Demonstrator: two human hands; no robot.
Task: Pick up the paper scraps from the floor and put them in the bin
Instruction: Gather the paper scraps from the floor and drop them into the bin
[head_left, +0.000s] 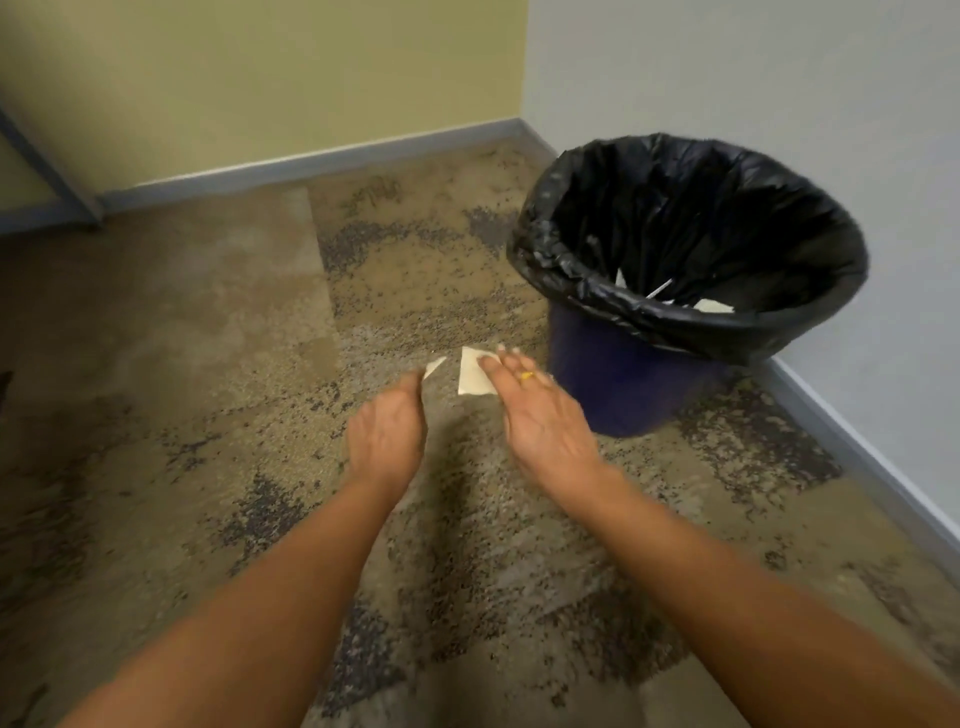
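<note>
Risk: left hand (387, 434) pinching small scrap (434, 367), right hand (540, 415) spread flat over larger scrap (474, 375) beside bin (623, 384); thin paper may slip free.

No text, label, brand, number or sign can be read anywhere in this view. The paper scraps (474, 378) on the carpet (208, 415) look blank, and the bin (623, 374) with its black bag (571, 270) carries no readable print. The walls (260, 78) are plain too.
</note>
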